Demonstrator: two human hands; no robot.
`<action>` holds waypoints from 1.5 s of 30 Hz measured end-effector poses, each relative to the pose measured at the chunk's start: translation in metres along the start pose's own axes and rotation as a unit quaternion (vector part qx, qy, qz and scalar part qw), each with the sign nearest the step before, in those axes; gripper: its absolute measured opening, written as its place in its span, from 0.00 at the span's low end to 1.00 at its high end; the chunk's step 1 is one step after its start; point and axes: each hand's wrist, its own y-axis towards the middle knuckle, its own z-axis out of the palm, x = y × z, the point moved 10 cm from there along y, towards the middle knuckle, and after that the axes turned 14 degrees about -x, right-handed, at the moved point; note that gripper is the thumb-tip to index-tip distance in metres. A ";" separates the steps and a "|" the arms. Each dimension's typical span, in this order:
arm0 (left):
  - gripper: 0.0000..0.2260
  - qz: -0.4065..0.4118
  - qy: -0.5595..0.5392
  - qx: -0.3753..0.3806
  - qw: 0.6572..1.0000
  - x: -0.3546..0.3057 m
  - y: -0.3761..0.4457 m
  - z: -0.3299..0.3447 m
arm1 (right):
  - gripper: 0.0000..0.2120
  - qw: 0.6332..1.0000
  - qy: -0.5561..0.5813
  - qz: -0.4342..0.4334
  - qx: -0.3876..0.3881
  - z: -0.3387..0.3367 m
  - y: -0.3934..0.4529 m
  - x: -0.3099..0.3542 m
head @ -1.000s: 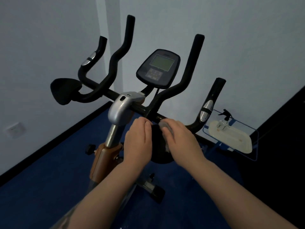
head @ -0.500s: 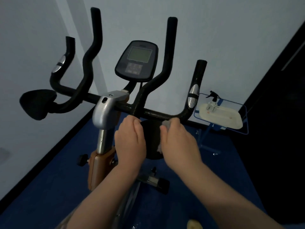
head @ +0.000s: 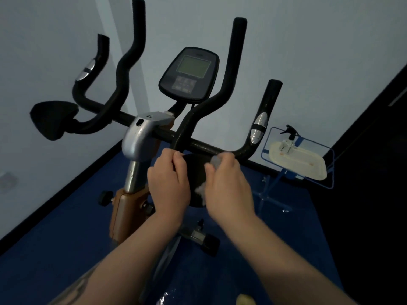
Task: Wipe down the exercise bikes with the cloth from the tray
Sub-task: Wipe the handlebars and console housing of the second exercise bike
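Note:
An exercise bike with black handlebars (head: 204, 148) and a grey console (head: 189, 75) stands in front of me. Below the crossbar is a black elbow pad (head: 196, 179). My left hand (head: 168, 183) grips the pad's left edge. My right hand (head: 229, 186) presses a small pale cloth (head: 200, 193) against the pad's right side; only bits of the cloth show past the fingers. The white tray (head: 308, 170) sits on a blue wire stand to the right.
A spray bottle (head: 288, 139) stands on the tray. A second black pad (head: 52, 119) sticks out at the left. Grey walls lie close behind the bike, a dark wall at the right. The floor (head: 66, 238) is blue.
My view has shifted, so the bike sits a little further right and lower in frame. Both hands stay on the pad, with the right hand and cloth moved slightly along it.

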 end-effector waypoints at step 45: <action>0.07 0.079 0.122 -0.027 0.989 -0.030 -0.011 -0.009 | 0.15 0.987 -0.079 -0.129 0.063 0.008 0.012 0.012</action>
